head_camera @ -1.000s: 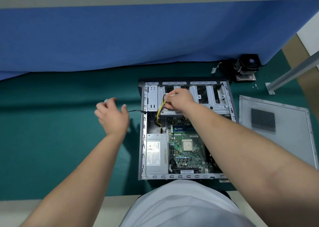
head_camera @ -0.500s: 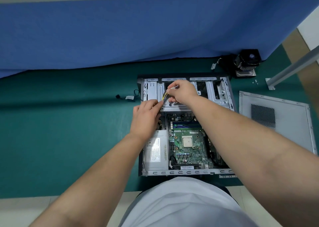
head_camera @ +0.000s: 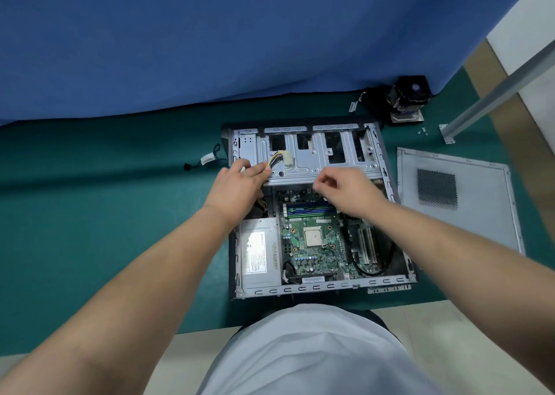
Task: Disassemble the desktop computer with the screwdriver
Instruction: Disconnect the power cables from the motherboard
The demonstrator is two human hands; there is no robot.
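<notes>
This is looking like a repair workshop or a work room. An opened computer case (head_camera: pixel 318 208) is lying on a green mat (head_camera: pixel 105 214), with its side panel (head_camera: pixel 456 196) lying beside it. A cooler fan (head_camera: pixel 408 100) and tiny screws (head_camera: pixel 423 130) are sitting near a blue cloth wall (head_camera: pixel 210 43).

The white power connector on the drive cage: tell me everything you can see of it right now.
The white power connector is a small, blocky, pale plug that looks like plastic, unplugged and lying on the grey metal drive cage at the far end of the open computer case. Yellow, black and other coloured wires run from it toward the left hand, whose fingertips pinch them. The right hand is clear of it.
</notes>
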